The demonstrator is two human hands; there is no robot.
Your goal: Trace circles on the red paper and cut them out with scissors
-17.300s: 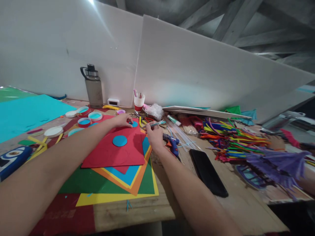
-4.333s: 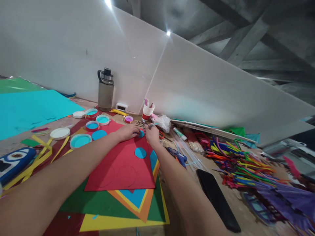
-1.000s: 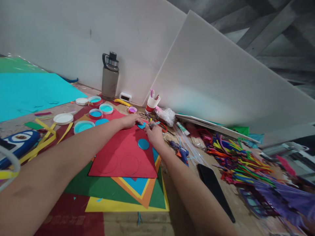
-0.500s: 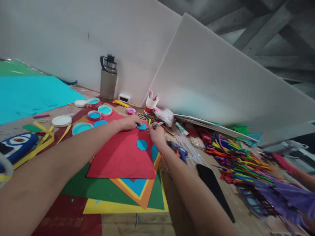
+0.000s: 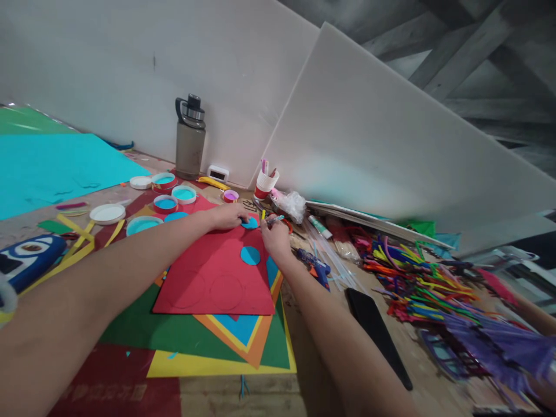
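Toward the far right corner of the red sheet, as my head view shows it, my left hand rests its fingertips on a small blue disc (whether those fingers are spread or pressed together, I cannot tell). The fingers of my right hand pinch a slim pen just beside the disc's right side; its writing tip is too small to make out. I judge that I am outlining the disc, since drawn circles lie along the sheet's near edge. The next move would call for steady pressure from the left and a pen held close to the rim. A second blue disc lies flat by the sheet's right edge.

Beneath, a green sheet and a yellow sheet reach toward the near edge of the worn brown tabletop. Along its far edge a grey bottle and a paper cup stand before white panels. Toward the right edge lie a black phone and heaped pipe cleaners; beams cross the dim ceiling.
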